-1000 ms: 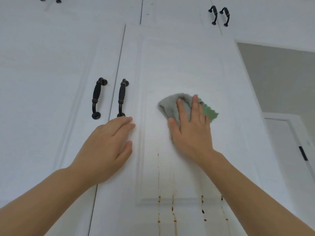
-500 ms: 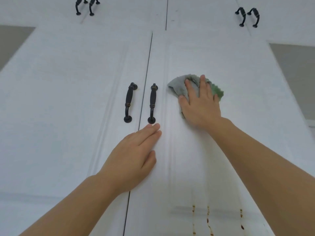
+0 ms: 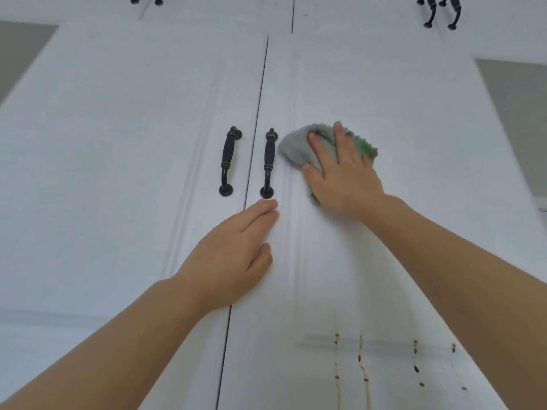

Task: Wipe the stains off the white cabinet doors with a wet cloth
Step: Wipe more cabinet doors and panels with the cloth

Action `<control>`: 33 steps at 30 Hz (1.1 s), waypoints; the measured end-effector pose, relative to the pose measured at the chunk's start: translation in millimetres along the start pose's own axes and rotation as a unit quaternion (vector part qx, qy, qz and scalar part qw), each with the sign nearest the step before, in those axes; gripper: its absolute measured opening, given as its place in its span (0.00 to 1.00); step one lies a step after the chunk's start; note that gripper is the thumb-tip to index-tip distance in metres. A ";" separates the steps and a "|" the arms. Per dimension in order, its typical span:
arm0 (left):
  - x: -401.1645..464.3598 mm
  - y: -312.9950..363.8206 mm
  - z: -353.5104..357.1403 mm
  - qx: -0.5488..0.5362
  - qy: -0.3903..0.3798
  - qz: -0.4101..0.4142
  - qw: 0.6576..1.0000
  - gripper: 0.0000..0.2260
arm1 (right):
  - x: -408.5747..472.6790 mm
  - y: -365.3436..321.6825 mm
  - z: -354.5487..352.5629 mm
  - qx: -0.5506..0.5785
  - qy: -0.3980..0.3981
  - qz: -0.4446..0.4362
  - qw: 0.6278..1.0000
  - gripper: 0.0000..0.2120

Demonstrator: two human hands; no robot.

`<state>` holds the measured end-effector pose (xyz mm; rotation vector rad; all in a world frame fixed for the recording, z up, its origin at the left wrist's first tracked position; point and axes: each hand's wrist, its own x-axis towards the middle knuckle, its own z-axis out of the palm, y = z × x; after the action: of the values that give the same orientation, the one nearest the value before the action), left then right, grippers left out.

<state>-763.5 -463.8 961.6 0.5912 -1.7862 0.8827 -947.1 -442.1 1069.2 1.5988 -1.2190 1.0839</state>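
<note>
Change: since half a second ago the right hand (image 3: 343, 173) and the cloth have slid down the right door and a little toward the seam; the left hand (image 3: 233, 255) has kept its place below the handles, and more of the brown drips shows at the bottom of the view.
Head view, cloth: a grey cloth with a green scalloped edge (image 3: 299, 146) lies flat against the white panelled right cabinet door (image 3: 414, 187), just beside the right-hand black handle.
Head view, right hand: it presses the cloth to the door with fingers (image 3: 337, 134) straight and spread, palm over the cloth's lower part; grey fabric shows to the left of the hand, the green edge to its right.
Head view, left hand: it rests flat and relaxed across the seam between the white panelled left cabinet door (image 3: 118, 173) and the right one, fingertips just below the right-hand handle's lower foot, holding nothing.
Head view, handles: two black bar handles with thin brass-coloured bands, left (image 3: 228, 161) and right (image 3: 268, 162), stand upright on either side of the seam; further black handles (image 3: 439, 11) show on the upper doors.
Head view, stains: brown drip stains (image 3: 362, 371) run in thin vertical trails on the lower part of the right door, well below the cloth.
Head view, writing: no brand, label or lettering can be read.
</note>
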 end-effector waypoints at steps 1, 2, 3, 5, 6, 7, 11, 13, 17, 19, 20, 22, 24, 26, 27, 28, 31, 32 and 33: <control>0.5 0.6 0.0 -0.005 -0.004 0.000 1.000 0.31 | 6.6 -2.7 1.1 0.007 0.013 0.016 1.000 0.27; 0.1 0.4 0.3 -0.009 -0.006 0.000 1.000 0.30 | 9.8 -5.5 4.7 0.009 0.028 0.025 0.999 0.26; -0.7 0.6 0.6 -0.014 -0.008 -0.001 1.000 0.30 | 10.5 -6.6 8.4 0.007 0.041 0.028 0.999 0.26; -3.0 1.6 1.6 -0.027 -0.010 -0.005 1.000 0.28 | 3.1 -5.9 13.6 -0.004 0.053 0.016 0.998 0.26; -2.8 2.5 -0.4 -0.033 -0.007 -0.008 0.999 0.26 | -3.3 -6.0 14.6 -0.009 0.056 0.001 0.998 0.26; -4.4 5.3 -1.0 -0.042 -0.006 -0.015 0.999 0.24 | -15.1 -5.2 17.1 -0.012 0.054 -0.013 0.998 0.26; -9.2 12.7 -7.6 -0.076 0.019 -0.039 0.996 0.15 | -85.0 -9.7 30.7 -0.007 0.035 -0.078 0.996 0.29; -13.0 15.6 -8.0 -0.087 0.017 -0.040 0.995 0.14 | -115.5 -10.8 34.3 -0.023 -0.005 -0.105 0.994 0.31; -13.2 15.6 -5.9 -0.127 0.012 -0.064 0.990 0.18 | -85.1 -6.6 21.4 -0.041 -0.012 -0.083 0.996 0.28; -13.7 13.1 -3.5 -0.144 0.022 -0.083 0.986 0.23 | -56.3 -10.8 17.4 -0.035 -0.012 -0.048 0.998 0.27; -14.6 11.4 -1.5 -0.144 0.028 -0.081 0.986 0.24 | -46.7 -14.2 19.0 -0.033 -0.008 -0.032 0.999 0.27; -16.2 9.7 2.6 -0.145 0.040 -0.070 0.986 0.24 | -44.8 -20.2 26.0 -0.033 0.010 -0.015 0.999 0.27; -16.5 7.9 5.3 -0.162 0.053 -0.065 0.983 0.24 | -61.9 -21.8 34.7 -0.031 0.034 -0.018 0.999 0.27; -15.4 8.7 3.9 -0.192 0.069 -0.076 0.976 0.23 | -92.8 -22.7 45.1 -0.027 0.064 -0.045 0.997 0.27; -14.8 10.4 2.5 -0.194 0.073 -0.080 0.975 0.22 | -111.1 -23.6 50.6 -0.023 0.078 -0.059 0.995 0.27; -14.9 14.7 1.5 -0.187 0.074 -0.084 0.976 0.22 | -132.4 -22.8 54.6 -0.020 0.080 -0.068 0.994 0.28; -17.8 25.7 -1.6 -0.140 0.060 -0.089 0.984 0.22 | -178.9 -21.3 65.6 -0.028 0.043 -0.099 0.994 0.28; -20.3 31.6 -0.7 -0.127 0.051 -0.080 0.987 0.22 | -187.0 -18.2 63.9 -0.033 0.031 -0.107 0.993 0.27; -22.9 36.1 1.1 -0.111 0.041 -0.066 0.991 0.22 | -189.1 -15.6 62.8 -0.031 0.025 -0.114 0.993 0.27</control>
<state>-782.3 -442.7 929.4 0.5150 -1.7205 0.6005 -952.3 -449.8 869.5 1.6101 -1.0001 0.9261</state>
